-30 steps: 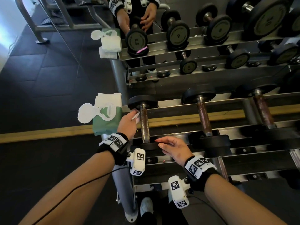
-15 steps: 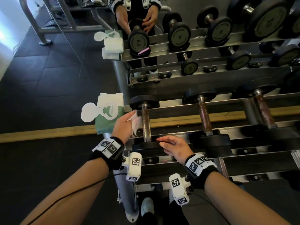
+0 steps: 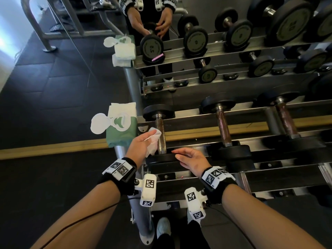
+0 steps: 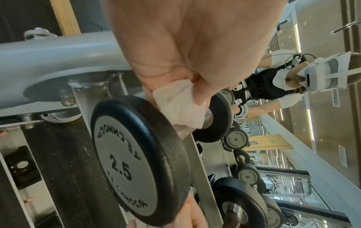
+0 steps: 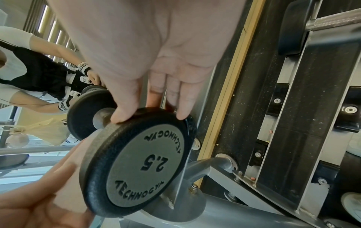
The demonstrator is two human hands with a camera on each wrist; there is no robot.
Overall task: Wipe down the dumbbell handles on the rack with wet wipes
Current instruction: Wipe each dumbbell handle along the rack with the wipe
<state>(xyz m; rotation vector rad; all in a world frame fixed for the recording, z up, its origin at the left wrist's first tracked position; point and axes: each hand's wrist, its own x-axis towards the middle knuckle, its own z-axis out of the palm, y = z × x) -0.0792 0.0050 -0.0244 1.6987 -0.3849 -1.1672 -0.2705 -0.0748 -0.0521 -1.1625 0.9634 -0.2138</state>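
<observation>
**Wipe pressed to the end dumbbell's handle**

The left hand [image 3: 142, 142] pinches a white wipe [image 3: 154, 139] against the handle [image 3: 161, 133] of the 2.5 dumbbell [image 4: 136, 162] at the rack's [image 3: 197, 121] left end. At 3 o'clock of it, the right hand [image 3: 192, 159] rests straight fingers [image 5: 181, 101] on the near weight plate, gripping nothing. A green wipes pack [image 3: 122, 128] lies at 9 o'clock of the handle.

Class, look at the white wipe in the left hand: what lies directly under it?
Under the wet wipe runs the metal handle of the 2.5 dumbbell, bare at both ends. The left hand pinches the wipe; the stretch of handle beneath it is hidden.
</observation>
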